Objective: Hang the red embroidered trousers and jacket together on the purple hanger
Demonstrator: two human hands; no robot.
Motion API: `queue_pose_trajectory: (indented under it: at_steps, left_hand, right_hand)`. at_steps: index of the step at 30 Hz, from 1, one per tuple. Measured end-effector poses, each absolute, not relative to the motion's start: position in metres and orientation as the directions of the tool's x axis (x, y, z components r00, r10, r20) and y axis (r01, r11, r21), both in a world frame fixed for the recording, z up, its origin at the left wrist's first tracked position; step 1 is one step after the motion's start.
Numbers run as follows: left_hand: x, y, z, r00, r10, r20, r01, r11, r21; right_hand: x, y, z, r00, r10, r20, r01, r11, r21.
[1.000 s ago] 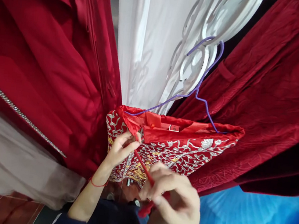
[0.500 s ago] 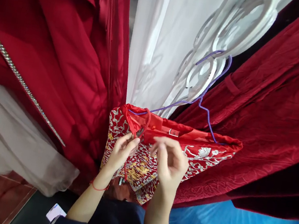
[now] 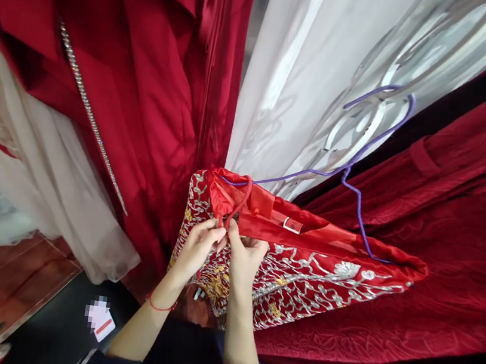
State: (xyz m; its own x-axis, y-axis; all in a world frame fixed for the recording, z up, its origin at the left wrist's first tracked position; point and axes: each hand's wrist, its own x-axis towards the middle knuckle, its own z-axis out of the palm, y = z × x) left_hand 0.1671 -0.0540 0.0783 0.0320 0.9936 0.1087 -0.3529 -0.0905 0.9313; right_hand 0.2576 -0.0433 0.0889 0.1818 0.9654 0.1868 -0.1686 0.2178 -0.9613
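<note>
A red garment with silver and gold embroidery (image 3: 324, 278) hangs by its satin-lined waist from a purple wire hanger (image 3: 359, 207). A red cord (image 3: 243, 197) loops over the garment's upper edge near its left end. My left hand (image 3: 198, 247), with a thin red string round the wrist, pinches the cord just below the edge. Right beside it, my right hand (image 3: 245, 254) closes thumb and fingers on the same cord. The fingertips nearly meet and hide the cord's lower part. A small white label (image 3: 292, 225) shows inside the waist.
The hanger hooks on a white scrolled metal frame (image 3: 368, 127) before white cloth. Dark red drapes hang left (image 3: 161, 86) and right (image 3: 464, 249), the left one crossed by a rhinestone strip (image 3: 93, 119). Pale tulle (image 3: 95, 233) hangs lower left. A white card-like item (image 3: 102, 322) lies on a black surface.
My right hand has come left and down from a raised position apart from the cord, and now grips it beside my left hand. The view has shifted, bringing more of the left side in.
</note>
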Motion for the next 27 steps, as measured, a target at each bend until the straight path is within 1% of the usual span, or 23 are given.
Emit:
queue_pose_trajectory:
  at_steps: [2,4,5,7,9,10,12,14,16,18,21,25,27]
  left_hand:
    - [0.17,-0.06,0.078,-0.017,0.994,0.105,-0.335,-0.105,0.937]
    - [0.173,-0.066,0.077,-0.056,0.993,0.108,-0.33,-0.12,0.936]
    - [0.175,-0.068,0.076,-0.075,0.991,0.108,-0.334,-0.127,0.934]
    - [0.178,-0.072,0.074,-0.128,0.986,0.109,-0.356,-0.148,0.923]
    - [0.179,-0.076,0.073,-0.188,0.976,0.107,-0.373,-0.172,0.912]
    - [0.18,-0.078,0.073,-0.204,0.973,0.108,-0.372,-0.179,0.911]
    - [0.18,-0.083,0.075,-0.207,0.972,0.109,-0.355,-0.178,0.918]
    - [0.18,-0.088,0.078,-0.201,0.974,0.106,-0.337,-0.17,0.926]
    - [0.18,-0.092,0.081,-0.219,0.971,0.095,-0.33,-0.165,0.929]
    - [0.181,-0.094,0.084,-0.249,0.966,0.07,-0.325,-0.152,0.933]
    - [0.186,-0.097,0.086,-0.306,0.951,0.036,-0.33,-0.141,0.933]
    - [0.193,-0.099,0.082,-0.395,0.918,0.032,-0.335,-0.176,0.925]
    - [0.196,-0.101,0.078,-0.425,0.904,0.039,-0.317,-0.189,0.93]
  right_hand:
    - [0.259,-0.043,0.086,0.205,0.964,0.17,-0.198,0.211,-0.957]
    - [0.261,-0.041,0.083,0.174,0.975,0.14,-0.265,0.184,-0.947]
    - [0.263,-0.039,0.082,0.124,0.984,0.125,-0.301,0.157,-0.94]
    - [0.265,-0.038,0.081,-0.026,0.994,0.106,-0.356,0.09,-0.93]
    - [0.267,-0.039,0.08,-0.177,0.978,0.106,-0.374,0.033,-0.927]
    - [0.268,-0.041,0.079,-0.22,0.969,0.113,-0.367,0.025,-0.93]
    - [0.271,-0.045,0.076,-0.219,0.964,0.153,-0.316,0.078,-0.946]
    - [0.274,-0.049,0.072,-0.165,0.954,0.249,-0.194,0.217,-0.957]
    - [0.278,-0.053,0.068,-0.127,0.92,0.372,-0.046,0.369,-0.928]
    - [0.28,-0.056,0.066,-0.142,0.876,0.46,0.052,0.471,-0.881]
    - [0.281,-0.062,0.067,-0.172,0.844,0.508,0.089,0.527,-0.845]
    - [0.282,-0.069,0.076,-0.175,0.833,0.525,0.156,0.55,-0.821]
    - [0.286,-0.07,0.078,-0.219,0.821,0.527,0.212,0.568,-0.796]
